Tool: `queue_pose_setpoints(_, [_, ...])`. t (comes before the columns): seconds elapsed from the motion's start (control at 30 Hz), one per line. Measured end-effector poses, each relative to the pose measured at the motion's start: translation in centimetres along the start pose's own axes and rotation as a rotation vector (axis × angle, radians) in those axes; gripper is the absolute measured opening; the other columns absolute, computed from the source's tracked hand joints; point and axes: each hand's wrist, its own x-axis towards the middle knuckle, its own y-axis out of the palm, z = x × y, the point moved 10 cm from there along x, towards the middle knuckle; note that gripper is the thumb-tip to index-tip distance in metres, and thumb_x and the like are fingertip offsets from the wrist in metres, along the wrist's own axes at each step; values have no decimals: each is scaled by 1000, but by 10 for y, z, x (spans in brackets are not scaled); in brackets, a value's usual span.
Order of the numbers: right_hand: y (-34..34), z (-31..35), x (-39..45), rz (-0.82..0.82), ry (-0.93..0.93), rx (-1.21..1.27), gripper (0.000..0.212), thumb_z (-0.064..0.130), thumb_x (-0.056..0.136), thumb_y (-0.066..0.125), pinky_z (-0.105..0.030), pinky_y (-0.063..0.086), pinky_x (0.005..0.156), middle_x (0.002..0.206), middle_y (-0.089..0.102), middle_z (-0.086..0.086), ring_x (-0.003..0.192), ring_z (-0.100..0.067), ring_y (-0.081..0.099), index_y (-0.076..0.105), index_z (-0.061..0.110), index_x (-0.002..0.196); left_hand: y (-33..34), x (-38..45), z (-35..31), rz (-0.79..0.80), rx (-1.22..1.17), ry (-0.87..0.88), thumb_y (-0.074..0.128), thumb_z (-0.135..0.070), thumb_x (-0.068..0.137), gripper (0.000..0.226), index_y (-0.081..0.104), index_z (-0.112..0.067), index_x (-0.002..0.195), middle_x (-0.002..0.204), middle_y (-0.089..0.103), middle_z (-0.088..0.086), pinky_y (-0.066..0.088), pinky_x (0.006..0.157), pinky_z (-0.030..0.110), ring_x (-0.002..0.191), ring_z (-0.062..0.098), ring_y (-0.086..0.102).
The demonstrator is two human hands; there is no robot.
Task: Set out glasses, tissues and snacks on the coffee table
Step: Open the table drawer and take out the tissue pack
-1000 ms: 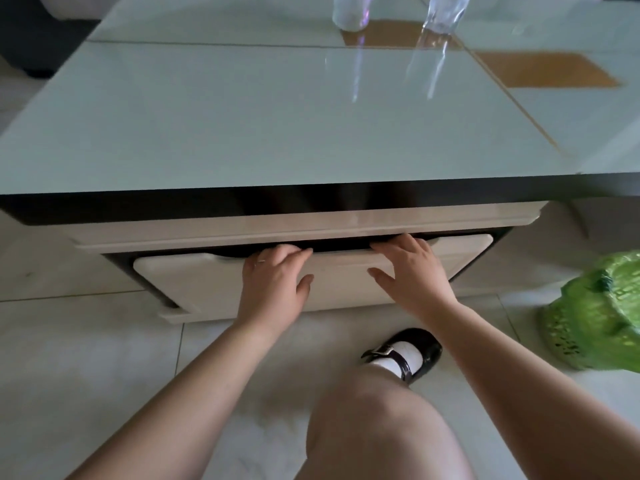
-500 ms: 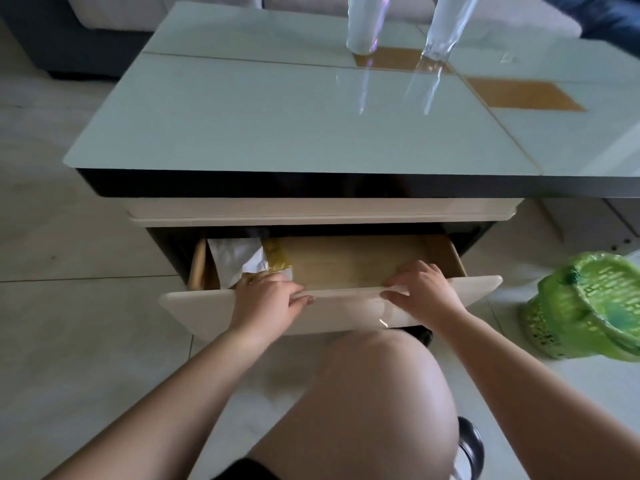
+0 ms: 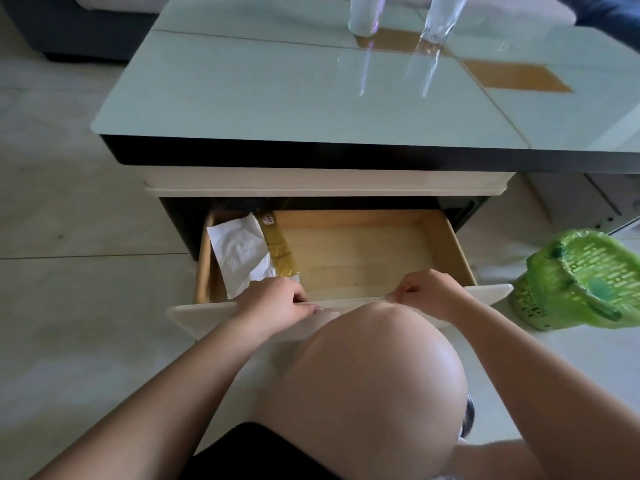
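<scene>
The lower drawer (image 3: 360, 258) of the coffee table (image 3: 277, 98) stands pulled out, its wooden floor mostly bare. At its left end lies a tissue pack (image 3: 242, 254), white with a gold side. My left hand (image 3: 273, 301) grips the drawer's white front panel (image 3: 194, 313) near the pack, fingers curled over its top edge. My right hand (image 3: 429, 294) grips the same edge further right. Two clear glasses (image 3: 363, 12) (image 3: 440, 19) stand at the far side of the glossy tabletop, their tops cut off by the frame.
A green plastic basket (image 3: 585, 278) sits on the tiled floor to the right of the drawer. My bare knee (image 3: 374, 375) is raised just in front of the drawer panel. A dark sofa (image 3: 69, 29) stands beyond the table at the far left.
Both hands have pulled the drawer from almost closed to wide open, uncovering the tissue pack at its left end. My knee has risen in front of the drawer panel.
</scene>
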Motion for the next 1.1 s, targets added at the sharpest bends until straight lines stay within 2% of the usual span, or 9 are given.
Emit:
queue_pose_setpoints(0.23, [17,7,-15,254,-9,-130,28,41,77,64,-29,48,90,96,69,2,97,-17,61,72,17,89,17,-20,1,112,-59,4,63,-60,75,32,70,-31,87,91,68,-17,53,79,32,90,8,61])
queue_pose_setpoints(0.37, [34,19,-18,425,30,-224,22,36,81,61,-26,47,87,98,69,6,96,-13,62,72,22,94,21,-28,5,128,-240,25,66,-53,77,26,69,-31,92,89,67,-17,52,81,28,87,3,61])
queue_pose_setpoints(0.47, [46,45,-8,497,25,-103,24,35,83,63,-25,50,79,99,68,10,85,-3,60,69,27,105,-4,-21,33,-38,-552,-39,67,-45,81,19,65,-33,96,92,66,-17,50,79,22,90,3,62])
queue_pose_setpoints(0.53, [47,73,11,456,-51,-20,30,36,86,62,-25,50,82,109,64,10,91,-3,58,64,28,115,-23,-17,61,-191,-671,-112,66,-38,83,19,62,-33,101,106,64,-16,48,90,27,103,4,59])
queue_pose_setpoints(0.6, [50,100,27,416,-87,165,33,35,86,63,-29,49,89,116,62,7,104,-10,57,62,28,119,-32,-16,90,-273,-726,-217,65,-36,85,35,57,-28,118,122,55,-15,39,98,27,116,4,49])
queue_pose_setpoints(0.73, [76,140,49,466,-86,423,51,38,85,64,-36,47,98,134,52,1,122,-19,49,51,24,133,0,-15,125,-138,-1041,-434,74,-65,62,83,47,-30,133,135,51,-14,36,107,37,123,9,48])
queue_pose_setpoints(0.93, [122,148,77,552,43,613,69,42,83,65,-40,44,101,140,47,0,128,-19,45,36,21,142,36,-14,123,-19,-1543,-684,62,-27,88,21,63,-17,106,110,68,2,47,94,34,99,17,63])
queue_pose_setpoints(1.0, [136,148,83,587,71,693,66,43,81,67,-42,43,102,134,54,1,124,-18,49,42,19,138,41,-12,118,31,-1618,-751,60,-28,90,24,62,-15,110,113,68,4,48,84,32,94,19,63])
queue_pose_setpoints(1.1, [153,146,83,597,122,787,71,46,71,73,-45,45,101,124,62,0,117,-18,56,52,13,130,41,-4,115,64,-1613,-756,60,-26,90,31,61,-12,118,116,68,7,50,89,34,103,22,65])
